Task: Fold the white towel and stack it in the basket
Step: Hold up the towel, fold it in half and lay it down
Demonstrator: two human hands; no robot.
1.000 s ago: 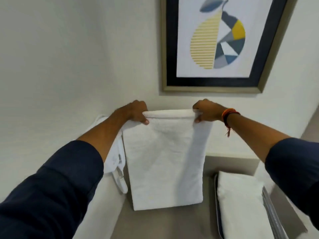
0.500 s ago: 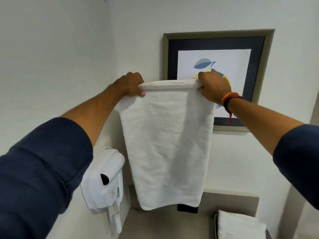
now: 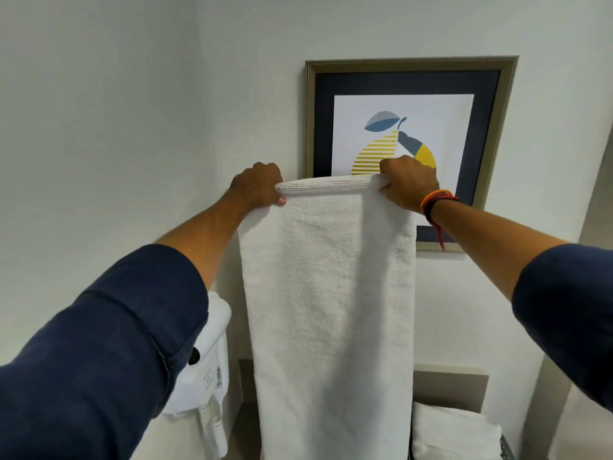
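The white towel (image 3: 328,293) hangs lengthwise in front of me, folded along its top edge, and its lower end runs out of the bottom of the view. My left hand (image 3: 258,189) pinches the top left corner. My right hand (image 3: 408,185) grips the top right corner, with a red and orange thread band on its wrist. A folded white towel (image 3: 454,433) lies at the lower right inside the basket (image 3: 506,448), of which only a bit of grey rim shows.
A framed pear picture (image 3: 411,127) hangs on the back wall behind my hands. A white wall-mounted hair dryer (image 3: 207,366) sits on the left wall, near the hanging towel. A beige ledge (image 3: 451,375) runs along the back wall.
Both hands have lifted the towel well above the counter, and the view has tilted up. The towel's lower end, visible before, now drops below the frame.
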